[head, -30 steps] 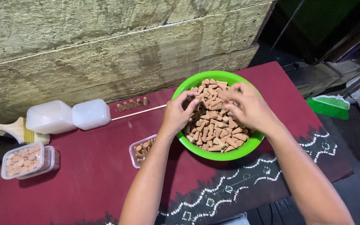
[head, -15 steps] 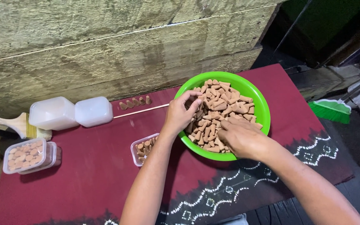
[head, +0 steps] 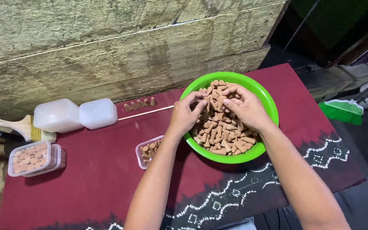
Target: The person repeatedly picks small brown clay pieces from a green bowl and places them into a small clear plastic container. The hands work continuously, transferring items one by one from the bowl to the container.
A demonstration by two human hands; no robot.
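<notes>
A bright green bowl (head: 264, 96) sits on a dark red patterned cloth (head: 98, 179) and is heaped with small tan cone-shaped pieces (head: 224, 136). Both of my hands are inside it. My left hand (head: 185, 114) rests at the bowl's left side with its fingers curled over the cones. My right hand (head: 243, 106) lies over the heap's far part, fingers bent and pinching a few cones where the two hands meet. A small clear tub (head: 149, 150), partly filled with cones, stands just left of the bowl beside my left forearm.
Two upturned white tubs (head: 75, 115) stand at the back left, a filled clear tub (head: 32, 158) near the left edge, a paintbrush (head: 11, 125) behind it. Several loose cones (head: 139, 104) and a thin stick (head: 145, 113) lie by the rough wall. A green broom (head: 341, 110) is at right.
My right hand has moved from the bowl's near edge up to the far side of the heap, meeting my left hand. The view has shifted slightly.
</notes>
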